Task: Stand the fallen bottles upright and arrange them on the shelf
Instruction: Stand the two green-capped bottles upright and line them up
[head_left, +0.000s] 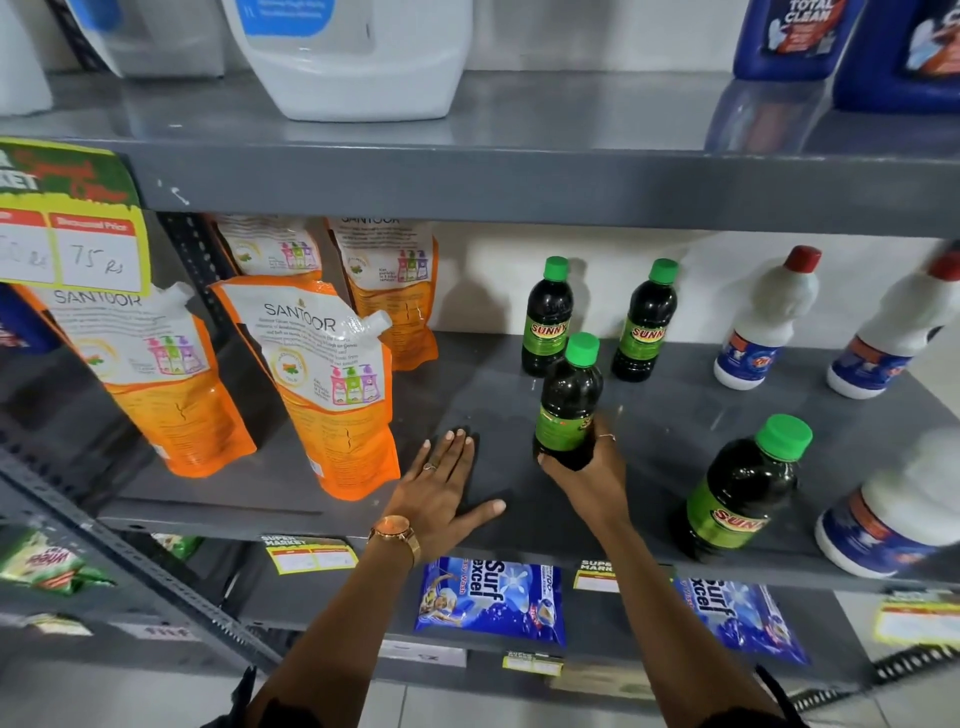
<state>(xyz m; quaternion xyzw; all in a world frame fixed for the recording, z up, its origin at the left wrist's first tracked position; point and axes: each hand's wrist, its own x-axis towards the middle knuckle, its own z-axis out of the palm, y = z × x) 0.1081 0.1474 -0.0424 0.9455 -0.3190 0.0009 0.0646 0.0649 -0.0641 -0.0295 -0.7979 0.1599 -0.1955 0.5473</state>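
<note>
Several dark bottles with green caps and green "Sunny" labels stand on the grey middle shelf (291, 499). Two of them (548, 317) (644, 322) are upright at the back by the wall. My right hand (587, 473) is shut around the base of a third bottle (569, 400), holding it upright in front of those two. Another bottle (737, 488) stands near the shelf's front edge on the right. My left hand (441, 488) lies flat on the bare shelf with fingers spread, left of the held bottle.
Orange and white Santoor refill pouches (322, 384) stand on the left of the shelf. White bottles with red caps (763, 322) stand on the right, one (893, 509) at the front edge. Large jugs (358, 57) sit on the shelf above, blue detergent packets (488, 597) below.
</note>
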